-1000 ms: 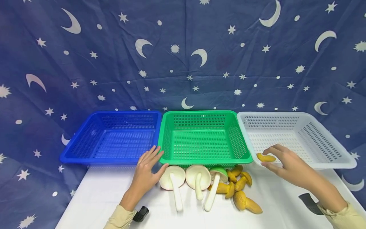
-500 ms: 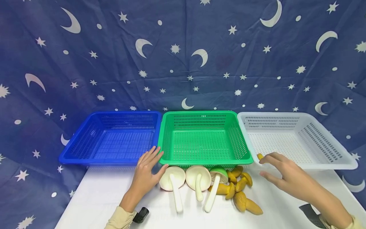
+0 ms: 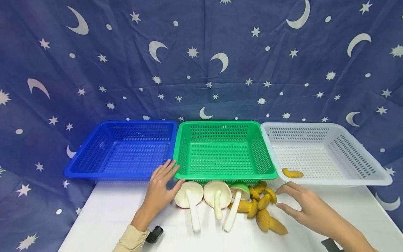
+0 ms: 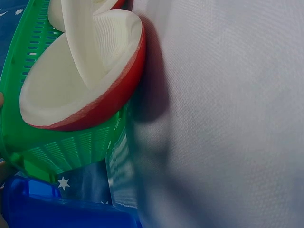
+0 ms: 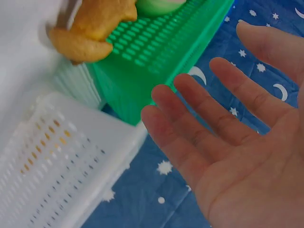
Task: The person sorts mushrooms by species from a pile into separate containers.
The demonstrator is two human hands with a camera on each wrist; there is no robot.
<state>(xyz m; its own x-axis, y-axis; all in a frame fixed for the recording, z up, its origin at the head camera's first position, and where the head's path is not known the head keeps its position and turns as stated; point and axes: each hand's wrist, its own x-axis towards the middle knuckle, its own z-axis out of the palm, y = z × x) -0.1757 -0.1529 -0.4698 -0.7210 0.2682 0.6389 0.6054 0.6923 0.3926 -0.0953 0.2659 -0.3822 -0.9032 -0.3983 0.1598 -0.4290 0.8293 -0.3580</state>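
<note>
My right hand [image 3: 306, 206], fingers spread and holding nothing, is just right of several yellow-brown toy mushrooms [image 3: 270, 224] on the table. In the right wrist view its fingers [image 5: 204, 114] are straight. One small yellow mushroom [image 3: 292, 173] lies in the front left corner of the white basket [image 3: 352, 182]. My left hand [image 3: 158, 194] lies with extended fingers by the front left corner of the green basket [image 3: 225, 177], beside a pale mushroom with a thick stem [image 3: 192, 210]. The left wrist view shows its red-edged cap [image 4: 114, 102]. A second pale mushroom [image 3: 217, 197] and a green-capped one [image 3: 236, 203] lie alongside.
The blue basket [image 3: 113, 175] stands left of the green one, and all three baskets form a row. A white cloth [image 3: 116, 206] covers the table. Behind hangs a dark blue curtain [image 3: 189, 87] with moons and stars.
My right hand has let go of the small yellow mushroom in the white basket and drawn back toward the table, beside the other yellow mushrooms. The left hand has stayed put.
</note>
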